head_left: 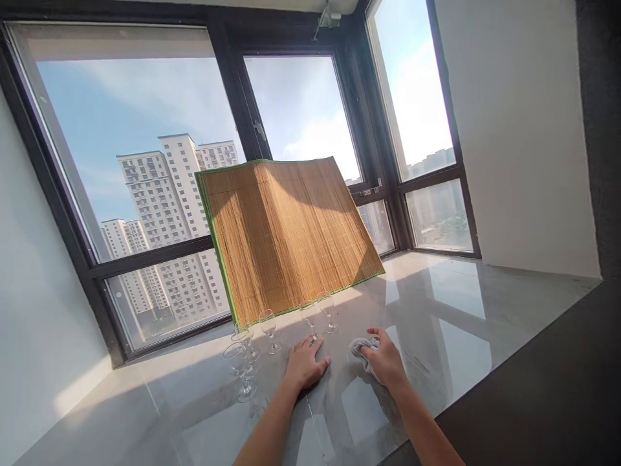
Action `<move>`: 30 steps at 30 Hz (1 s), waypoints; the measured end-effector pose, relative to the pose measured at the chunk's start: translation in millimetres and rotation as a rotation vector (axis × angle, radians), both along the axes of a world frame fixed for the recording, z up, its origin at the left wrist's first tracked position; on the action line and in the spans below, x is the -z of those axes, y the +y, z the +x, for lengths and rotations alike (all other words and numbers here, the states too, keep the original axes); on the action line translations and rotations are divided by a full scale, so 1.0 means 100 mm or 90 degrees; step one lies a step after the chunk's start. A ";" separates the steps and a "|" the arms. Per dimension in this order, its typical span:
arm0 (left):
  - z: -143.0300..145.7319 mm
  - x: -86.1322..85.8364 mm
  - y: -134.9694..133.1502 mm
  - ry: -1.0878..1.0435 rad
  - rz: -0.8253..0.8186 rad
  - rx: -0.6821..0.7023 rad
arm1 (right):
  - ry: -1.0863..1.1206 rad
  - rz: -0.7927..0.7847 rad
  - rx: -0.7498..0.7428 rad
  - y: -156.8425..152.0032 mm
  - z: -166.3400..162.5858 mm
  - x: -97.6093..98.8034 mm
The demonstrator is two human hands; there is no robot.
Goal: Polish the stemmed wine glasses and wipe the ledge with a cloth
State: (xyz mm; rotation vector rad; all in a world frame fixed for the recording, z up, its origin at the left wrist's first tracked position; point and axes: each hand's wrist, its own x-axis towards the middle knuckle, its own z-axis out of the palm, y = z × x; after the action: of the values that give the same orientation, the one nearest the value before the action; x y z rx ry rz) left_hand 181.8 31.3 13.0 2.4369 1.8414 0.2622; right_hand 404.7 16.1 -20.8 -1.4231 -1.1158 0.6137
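Observation:
My left hand (305, 366) lies on the glossy grey stone sill (427, 336), fingers stretched out and thumb apart. Its fingertips reach the foot of a small clear stemmed glass (308, 313); I cannot tell whether they touch it. Just behind stands another stemmed glass (328, 310). To the left of this hand are more upright glasses: one alone (268, 322) and a near one (235, 353) that overlaps others. On the right, my right hand (385, 359) is closed on a crumpled white cloth (361, 349) against the sill; part of the cloth is hidden under the fingers.
Behind the glasses a bamboo mat (295, 226) with green edging leans against the dark-framed window (226, 84). A white wall (524, 162) borders the sill at right. The sill's front edge (504, 359) runs diagonally at lower right, above a dark area.

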 end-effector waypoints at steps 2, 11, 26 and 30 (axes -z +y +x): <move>-0.05 0.03 -0.18 -0.010 -0.003 0.027 | 0.002 -0.003 0.001 0.00 0.01 0.00; -0.52 0.14 -0.35 0.023 0.008 -0.226 | 0.019 0.010 0.011 -0.05 0.02 -0.05; -0.28 0.21 -0.38 0.040 0.046 -0.289 | 0.007 0.001 0.006 -0.04 0.02 -0.08; -0.03 0.20 -0.46 0.012 0.097 -0.166 | 0.005 0.004 0.011 -0.04 0.00 -0.09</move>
State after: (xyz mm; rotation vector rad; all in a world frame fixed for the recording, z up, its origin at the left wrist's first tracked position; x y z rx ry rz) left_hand 178.3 -14.3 -6.7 2.2920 2.2246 0.4104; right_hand 405.0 11.8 -11.5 -1.4227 -1.0972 0.6022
